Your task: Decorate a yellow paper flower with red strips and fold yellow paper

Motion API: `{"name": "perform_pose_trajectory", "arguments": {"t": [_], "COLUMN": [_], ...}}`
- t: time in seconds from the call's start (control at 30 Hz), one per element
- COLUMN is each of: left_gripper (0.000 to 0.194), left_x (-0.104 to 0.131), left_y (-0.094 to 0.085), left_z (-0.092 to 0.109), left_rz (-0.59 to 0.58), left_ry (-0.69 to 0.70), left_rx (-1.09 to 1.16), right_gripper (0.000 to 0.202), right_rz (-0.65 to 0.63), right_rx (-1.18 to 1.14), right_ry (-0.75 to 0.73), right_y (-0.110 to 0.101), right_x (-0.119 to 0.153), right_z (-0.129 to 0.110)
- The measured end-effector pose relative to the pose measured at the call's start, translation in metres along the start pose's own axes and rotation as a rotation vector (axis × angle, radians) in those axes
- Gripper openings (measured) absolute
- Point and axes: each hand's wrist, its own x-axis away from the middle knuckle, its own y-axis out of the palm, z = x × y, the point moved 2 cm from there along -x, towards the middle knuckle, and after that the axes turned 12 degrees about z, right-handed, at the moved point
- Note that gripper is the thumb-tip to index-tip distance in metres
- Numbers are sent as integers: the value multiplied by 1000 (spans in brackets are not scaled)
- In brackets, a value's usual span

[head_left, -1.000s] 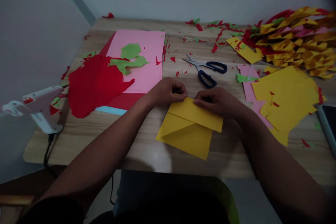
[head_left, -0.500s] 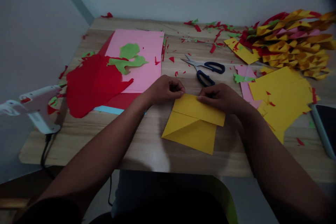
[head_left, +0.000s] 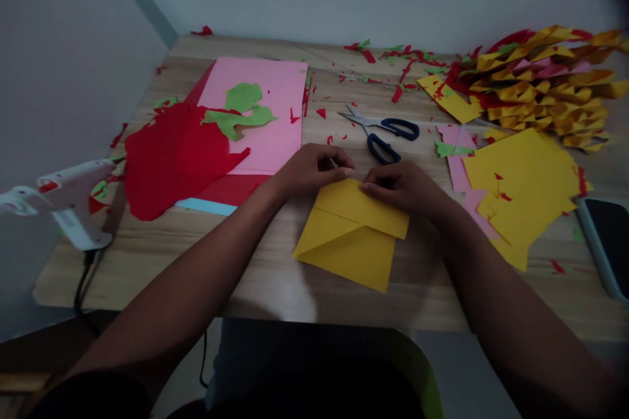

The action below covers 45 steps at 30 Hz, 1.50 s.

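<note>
A folded yellow sheet of paper point(head_left: 351, 236) lies near the table's front edge, its top part turned down over a lower layer with a slanting crease. My left hand point(head_left: 317, 170) is closed at the top edge of the paper, thumb against the fingertips. On the same edge, a little to the right, my right hand point(head_left: 400, 186) pinches the fold with its thumb on top. Just beyond the hands rest scissors point(head_left: 378, 127) with dark blue handles, blades apart.
At left stand a white glue gun point(head_left: 73, 200) with a cord and red paper point(head_left: 177, 157) beside pink sheets point(head_left: 260, 91). To the right are yellow sheets point(head_left: 525, 183), a phone point(head_left: 607, 242) and a folded yellow paper craft point(head_left: 550, 91). Red and green scraps point(head_left: 407, 52) are scattered behind.
The yellow paper has shifted slightly left. My right hand has moved left with it, and my left hand's fingertips have slid a little right, so the hands are closer together.
</note>
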Motion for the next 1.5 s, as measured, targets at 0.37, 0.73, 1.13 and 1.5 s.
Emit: {"name": "perform_pose_trajectory", "arguments": {"t": [0.37, 0.73, 1.13, 1.5], "left_gripper": [18, 17, 17, 8], "left_x": [1, -1, 0, 0], "left_y": [-1, -3, -3, -18], "left_z": [3, 0, -4, 48], "left_rz": [-119, -42, 94, 657], "left_ry": [114, 14, -90, 373], "left_rx": [-138, -163, 52, -168], "right_gripper": [27, 24, 23, 34], "right_rz": [121, 178, 257, 299], "right_rx": [119, 136, 141, 17], "right_ry": [-130, -153, -150, 72], "right_y": [18, 13, -12, -10], "right_x": [0, 0, 0, -7], "right_z": [-2, -2, 8, 20]}}
